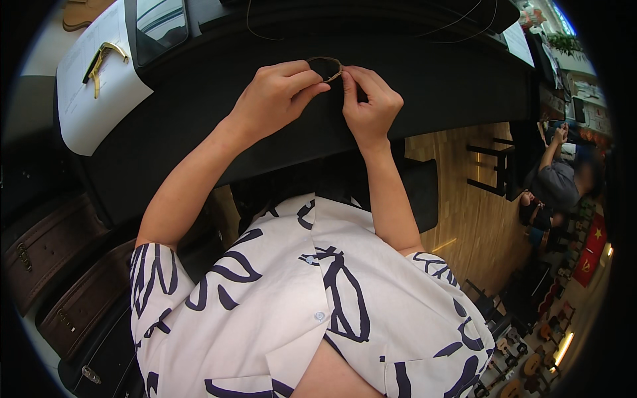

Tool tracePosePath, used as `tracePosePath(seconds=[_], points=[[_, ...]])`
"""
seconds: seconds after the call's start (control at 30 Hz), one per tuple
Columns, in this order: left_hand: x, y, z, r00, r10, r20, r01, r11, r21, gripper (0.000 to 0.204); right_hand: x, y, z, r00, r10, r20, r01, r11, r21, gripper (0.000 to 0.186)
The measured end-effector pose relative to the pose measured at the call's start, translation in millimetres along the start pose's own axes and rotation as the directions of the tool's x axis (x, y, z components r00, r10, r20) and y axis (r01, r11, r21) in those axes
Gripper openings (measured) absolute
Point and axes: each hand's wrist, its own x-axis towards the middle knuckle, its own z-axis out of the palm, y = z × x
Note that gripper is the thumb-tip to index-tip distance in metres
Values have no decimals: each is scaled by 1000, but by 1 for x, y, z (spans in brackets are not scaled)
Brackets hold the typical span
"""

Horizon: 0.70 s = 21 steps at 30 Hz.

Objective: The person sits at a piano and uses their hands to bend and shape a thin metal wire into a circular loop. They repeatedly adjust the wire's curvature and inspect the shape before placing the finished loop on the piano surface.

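Held up over the black tabletop (252, 149) is a small ring of thin, brownish cord or wire, like a coiled guitar string (324, 58). My left hand (275, 96) pinches its left and lower side between thumb and curled fingers. On the opposite side, the thumb and forefinger of my right hand (373, 106) close on the ring's edge, where a short end seems to cross. Both hands are close together, with only a narrow gap between the fingertips. The fingers partly hide the lower part of the ring.
A gold-and-black guitar capo (98, 66) lies on printed paper (103, 126) at the left, beside a dark tablet (161, 30). Thin loose wires (458, 26) curve along the table's far side. Brown cases (56, 245) stand lower left. Another person (561, 176) sits at right, near a black stool (491, 162).
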Motion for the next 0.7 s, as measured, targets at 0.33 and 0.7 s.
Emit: tracePosePath(seconds=[0.33, 0.7], points=[[1, 2, 5, 1000, 23, 9, -23, 1000, 10, 9, 0, 4, 0, 1000, 30, -6, -30, 998, -58, 7], [4, 3, 12, 1000, -9, -10, 9, 999, -32, 8, 0, 8, -2, 997, 78, 13, -78, 997, -22, 14]])
